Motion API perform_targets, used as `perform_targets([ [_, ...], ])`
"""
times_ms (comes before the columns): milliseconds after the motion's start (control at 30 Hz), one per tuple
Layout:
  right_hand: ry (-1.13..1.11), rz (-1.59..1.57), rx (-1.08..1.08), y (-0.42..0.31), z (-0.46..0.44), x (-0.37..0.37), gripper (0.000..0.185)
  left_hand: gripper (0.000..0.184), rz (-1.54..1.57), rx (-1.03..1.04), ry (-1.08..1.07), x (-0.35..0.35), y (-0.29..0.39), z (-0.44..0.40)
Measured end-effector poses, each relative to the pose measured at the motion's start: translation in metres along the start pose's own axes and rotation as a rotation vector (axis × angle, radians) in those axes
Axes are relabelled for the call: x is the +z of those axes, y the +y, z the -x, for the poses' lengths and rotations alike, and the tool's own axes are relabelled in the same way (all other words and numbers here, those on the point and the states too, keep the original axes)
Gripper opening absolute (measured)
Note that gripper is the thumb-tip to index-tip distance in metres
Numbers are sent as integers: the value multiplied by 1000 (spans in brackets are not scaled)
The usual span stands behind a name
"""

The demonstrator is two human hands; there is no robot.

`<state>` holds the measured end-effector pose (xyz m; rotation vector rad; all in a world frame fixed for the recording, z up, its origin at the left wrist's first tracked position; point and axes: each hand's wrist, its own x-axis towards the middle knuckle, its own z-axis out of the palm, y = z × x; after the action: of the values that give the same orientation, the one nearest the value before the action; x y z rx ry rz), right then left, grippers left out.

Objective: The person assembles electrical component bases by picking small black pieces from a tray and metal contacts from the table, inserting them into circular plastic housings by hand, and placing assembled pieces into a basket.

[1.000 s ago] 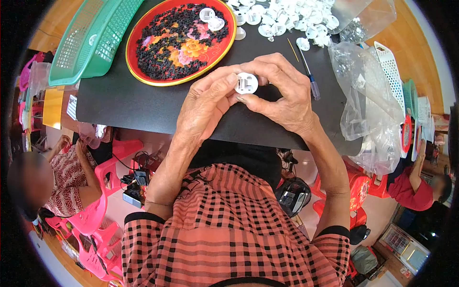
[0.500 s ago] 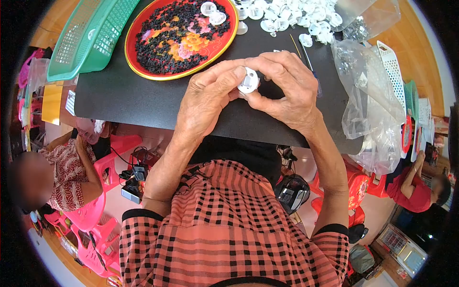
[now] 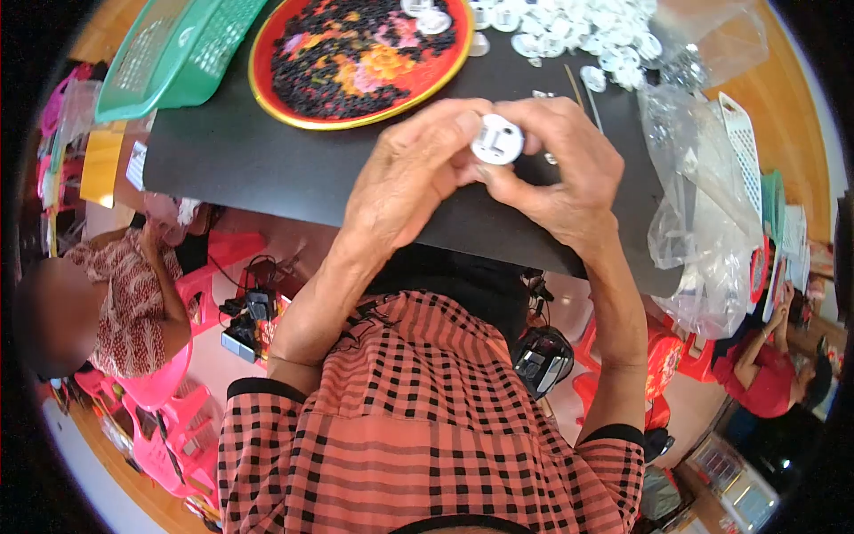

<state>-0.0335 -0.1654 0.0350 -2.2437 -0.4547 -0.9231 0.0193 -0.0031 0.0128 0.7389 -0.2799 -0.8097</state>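
Both my hands are raised over the near part of the black table, close together around one small round white plastic part [image 3: 497, 141]. My left hand [image 3: 405, 169] pinches its left edge between thumb and fingers. The fingers and thumb of my right hand [image 3: 569, 165] curl around its right and lower edges. The part's flat face is turned up, with dark slots and one small dark spot on it. Beyond my hands, a red tray [image 3: 311, 114] with a yellow rim and flower print holds many tiny black pieces and a couple of white round parts [image 3: 433, 22].
A pile of white round parts [image 3: 605, 36] lies at the back right, near thin sticks [image 3: 576, 87]. Clear plastic bags [image 3: 694, 205] hang over the right edge. A green basket [image 3: 133, 105] stands at the left. Other people sit at both sides.
My hands and the white part have shifted slightly right in view. The part has turned, so a different side with slots and a dark spot shows. The whole view has also shifted a little.
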Motion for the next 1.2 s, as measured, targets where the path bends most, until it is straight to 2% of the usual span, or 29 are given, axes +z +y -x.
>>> perform_targets([
  [67,-32,-108,57,-5,-2,-2,39,29,206,-71,-23,-2,-1,5],
  [167,-104,-168,67,-10,4,-4,40,28,316,-104,-39,-1,-7,22],
  [233,-134,-167,66,-19,14,-5,42,29,322,-176,-7,-6,-18,36],
  [333,-148,-209,159,-33,26,-8,45,31,331,-161,-86,2,-16,51],
  [567,-77,-159,180,-37,37,2,47,28,197,-114,-24,3,-18,56],
  [700,-91,-189,168,-37,38,-4,44,28,107,-183,-48,3,-17,61],
  [767,-80,-364,202,-31,40,-9,39,29,70,-250,-94,1,-17,65],
  [867,14,-405,383,-24,43,-10,31,22,-24,-335,-107,7,-12,68],
  [900,-11,-257,281,-21,34,-8,29,22,-21,-340,-110,9,-13,68],
  [1000,-144,-133,273,-27,15,1,25,24,-7,-347,-167,9,-18,68],
  [1100,-309,54,166,-23,12,13,19,24,40,-355,-167,10,-18,69],
  [1200,-360,46,159,-21,14,21,19,25,-8,-293,-142,10,-14,70],
])
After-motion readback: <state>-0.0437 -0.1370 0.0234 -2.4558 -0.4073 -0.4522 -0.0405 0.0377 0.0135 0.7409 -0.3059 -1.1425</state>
